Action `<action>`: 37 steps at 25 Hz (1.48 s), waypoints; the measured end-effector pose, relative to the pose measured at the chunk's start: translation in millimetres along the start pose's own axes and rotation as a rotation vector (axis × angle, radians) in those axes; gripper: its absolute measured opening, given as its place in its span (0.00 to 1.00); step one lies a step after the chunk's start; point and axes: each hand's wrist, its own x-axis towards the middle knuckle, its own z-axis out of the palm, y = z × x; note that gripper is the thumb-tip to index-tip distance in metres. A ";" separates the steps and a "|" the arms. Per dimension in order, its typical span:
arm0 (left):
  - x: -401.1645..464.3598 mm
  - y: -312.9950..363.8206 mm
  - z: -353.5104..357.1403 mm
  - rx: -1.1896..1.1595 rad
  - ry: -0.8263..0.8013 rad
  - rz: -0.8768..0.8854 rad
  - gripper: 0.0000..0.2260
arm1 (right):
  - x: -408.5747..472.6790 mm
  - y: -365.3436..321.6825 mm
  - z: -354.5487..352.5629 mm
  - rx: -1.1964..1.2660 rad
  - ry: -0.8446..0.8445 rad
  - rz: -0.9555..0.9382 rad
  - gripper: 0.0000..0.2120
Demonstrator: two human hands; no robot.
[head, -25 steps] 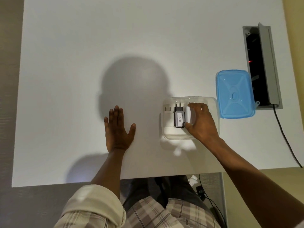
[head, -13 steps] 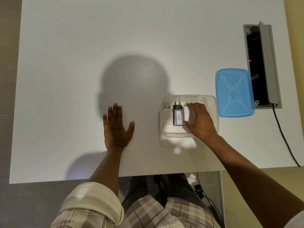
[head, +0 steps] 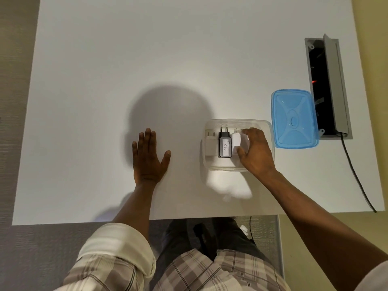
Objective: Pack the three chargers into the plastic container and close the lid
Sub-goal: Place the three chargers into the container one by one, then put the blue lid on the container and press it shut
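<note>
A clear plastic container sits open on the white table, right of centre. Three chargers lie side by side in it, prongs pointing away from me: a pale one on the left, a black one with a "030" label in the middle, and a white one on the right. My right hand reaches into the container, thumb and fingers curled around the white charger and hiding its right side. My left hand rests flat on the table, fingers apart, well left of the container. The blue lid lies just right of the container.
An open grey cable box is set into the table behind the lid, with a black cable running from it to the table's front right edge. The near table edge is just in front of my lap.
My right hand has stayed on the white charger and shifted slightly right, uncovering more of it. The left hand has not moved on the table.
</note>
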 end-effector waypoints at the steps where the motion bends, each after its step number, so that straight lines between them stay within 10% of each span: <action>1: -8.5 13.7 -15.9 -0.010 0.028 -0.001 0.36 | -8.3 -0.7 -20.0 0.042 0.055 -0.032 0.26; 14: -8.1 96.0 -65.2 -0.239 0.181 -0.144 0.20 | -14.4 20.9 -87.0 0.202 0.315 -0.145 0.16; 28: 75.6 285.9 -78.4 -0.333 -0.015 0.128 0.09 | -0.9 143.5 -123.5 0.553 0.311 0.431 0.14; 37: 124.4 369.8 -29.9 -0.225 -0.349 0.265 0.19 | -14.0 212.5 -115.3 1.030 0.048 0.800 0.09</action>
